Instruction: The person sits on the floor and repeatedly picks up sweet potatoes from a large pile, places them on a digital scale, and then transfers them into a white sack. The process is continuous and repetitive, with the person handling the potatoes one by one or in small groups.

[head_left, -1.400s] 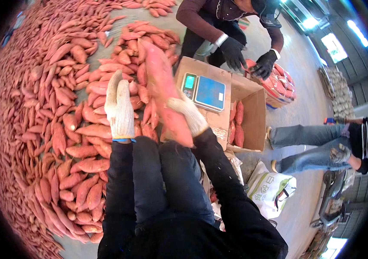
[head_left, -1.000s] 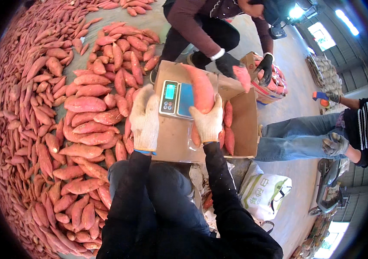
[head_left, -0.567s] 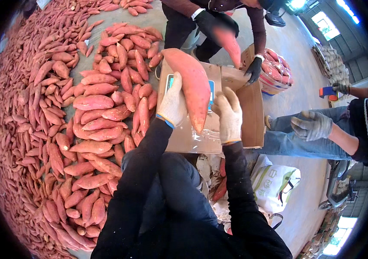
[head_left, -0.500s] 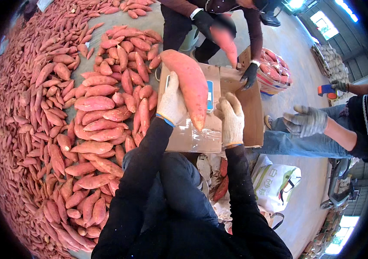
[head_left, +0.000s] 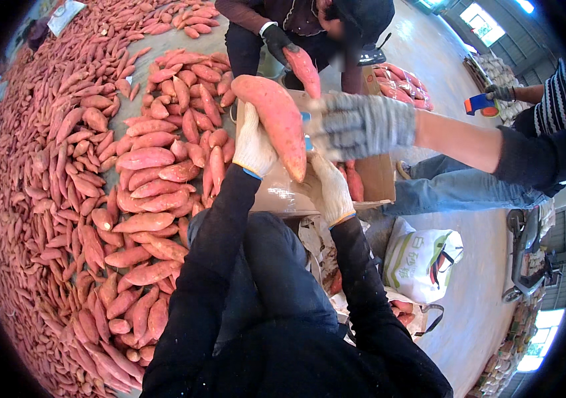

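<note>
A large, pink-skinned sweet potato (head_left: pixel 273 119) rests in my left hand (head_left: pixel 254 146), which is closed round its left side in a white knit glove. My right hand (head_left: pixel 329 189), gloved alike, is beside the tapered lower end, fingers stretched out and partly hidden. Under both hands lies a cardboard box (head_left: pixel 379 179) with sweet potatoes (head_left: pixel 354 182) inside and a flap spread toward me. From the right, a co-worker's grey-gloved hand (head_left: pixel 362 124), blurred, reaches over the box close to my sweet potato. Opposite me, another person's black-gloved hand (head_left: pixel 276 43) holds a smaller sweet potato (head_left: pixel 304 71).
Sweet potatoes (head_left: pixel 147 159) lie heaped on the floor to my left. A white bag (head_left: pixel 422 265) stands at my right, and a filled bag of sweet potatoes (head_left: pixel 402 86) is behind the box. The right co-worker's other hand holds a blue-and-orange tool (head_left: pixel 479 104).
The co-worker's grey-gloved hand has swung left over the box. My right hand has come nearer the sweet potato's tip. The person opposite has shifted left with their sweet potato.
</note>
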`<state>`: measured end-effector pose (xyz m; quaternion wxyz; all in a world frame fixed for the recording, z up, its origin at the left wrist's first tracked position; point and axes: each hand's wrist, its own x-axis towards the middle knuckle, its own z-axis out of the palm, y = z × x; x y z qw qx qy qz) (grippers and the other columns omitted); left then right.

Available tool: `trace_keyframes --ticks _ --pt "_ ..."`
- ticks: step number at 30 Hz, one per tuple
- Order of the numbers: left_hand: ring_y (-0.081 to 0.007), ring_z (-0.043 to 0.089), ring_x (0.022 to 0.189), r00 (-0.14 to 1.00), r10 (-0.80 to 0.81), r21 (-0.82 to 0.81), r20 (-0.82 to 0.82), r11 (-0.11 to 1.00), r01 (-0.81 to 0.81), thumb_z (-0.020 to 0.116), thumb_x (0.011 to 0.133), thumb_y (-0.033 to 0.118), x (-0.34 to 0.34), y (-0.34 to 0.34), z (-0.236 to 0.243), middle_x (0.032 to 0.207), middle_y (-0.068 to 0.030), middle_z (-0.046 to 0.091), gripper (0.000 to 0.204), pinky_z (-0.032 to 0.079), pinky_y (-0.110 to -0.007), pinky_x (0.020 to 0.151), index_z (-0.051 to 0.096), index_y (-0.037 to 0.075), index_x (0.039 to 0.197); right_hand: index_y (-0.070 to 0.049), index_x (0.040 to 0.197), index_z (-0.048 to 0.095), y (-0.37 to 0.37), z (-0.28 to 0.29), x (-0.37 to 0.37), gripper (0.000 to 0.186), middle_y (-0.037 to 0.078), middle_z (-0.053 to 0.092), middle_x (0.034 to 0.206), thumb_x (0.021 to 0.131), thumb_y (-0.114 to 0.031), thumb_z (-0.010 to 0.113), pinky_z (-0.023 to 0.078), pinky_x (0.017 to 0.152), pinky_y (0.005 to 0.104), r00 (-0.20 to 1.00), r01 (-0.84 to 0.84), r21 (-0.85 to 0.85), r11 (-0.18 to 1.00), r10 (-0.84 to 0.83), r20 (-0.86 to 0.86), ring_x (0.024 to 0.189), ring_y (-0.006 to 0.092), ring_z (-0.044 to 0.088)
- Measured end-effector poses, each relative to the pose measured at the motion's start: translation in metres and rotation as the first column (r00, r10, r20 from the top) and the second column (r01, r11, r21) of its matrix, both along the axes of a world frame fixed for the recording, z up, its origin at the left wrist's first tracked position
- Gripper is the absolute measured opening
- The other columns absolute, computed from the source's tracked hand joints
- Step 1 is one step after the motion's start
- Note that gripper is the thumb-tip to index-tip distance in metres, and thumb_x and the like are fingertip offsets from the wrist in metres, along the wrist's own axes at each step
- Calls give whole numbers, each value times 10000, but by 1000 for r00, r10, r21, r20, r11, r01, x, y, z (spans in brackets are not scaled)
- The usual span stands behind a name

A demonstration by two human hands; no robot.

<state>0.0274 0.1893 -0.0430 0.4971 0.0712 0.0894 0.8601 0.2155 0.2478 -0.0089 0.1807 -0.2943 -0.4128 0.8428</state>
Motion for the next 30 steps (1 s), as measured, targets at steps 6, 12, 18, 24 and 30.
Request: trace_keyframes --ticks 6,12,18,24,30 --pt "-283 590 1078 999 -5 18 -49 1000 6 447 975 618 24 -12 44 1235 -110 587 598 511 -433 901 508 125 1307 -75 1369 496 2 -8 8 415 81 583 1291 1002 -261 550 523 913 465 997 -7 94 996 14 -73 1141 253 597" --pt "-199 612 694 997 26 -291 70 957 -4 448 930 703 10 -14 36 890 -53 615 569 519 -358 536 588 154 984 -97 1394 448 -5 -9 4 443 142 548 1337 1016 -315 524 510 916 507 997 -44 97 994 50 -53 1143 315 592" --pt "-258 594 1115 783 295 -91 -547 909 -406 450 1003 493 24 15 10 1244 -128 581 526 529 -405 886 473 76 1321 -87 1369 470 13 -20 13 498 133 563 1329 1005 -423 525 497 927 502 967 -37 198 980 84 -238 1140 348 586" --pt "-250 549 1188 970 62 57 -235 997 -50 379 1055 352 3 45 -44 1298 -101 534 439 483 -417 1003 425 61 1381 -38 1395 420 33 -2 19 466 132 514 1406 1024 -313 486 468 1021 451 914 -29 -89 996 -9 -405 1216 285 553" --pt "-234 500 1250 965 177 234 -195 964 -129 352 1060 293 37 17 -15 1306 -121 531 398 432 -367 1058 444 69 1375 -34 1417 386 66 -14 52 471 113 491 1416 1035 -301 453 393 1100 393 882 -108 -41 993 77 -465 1269 250 495"
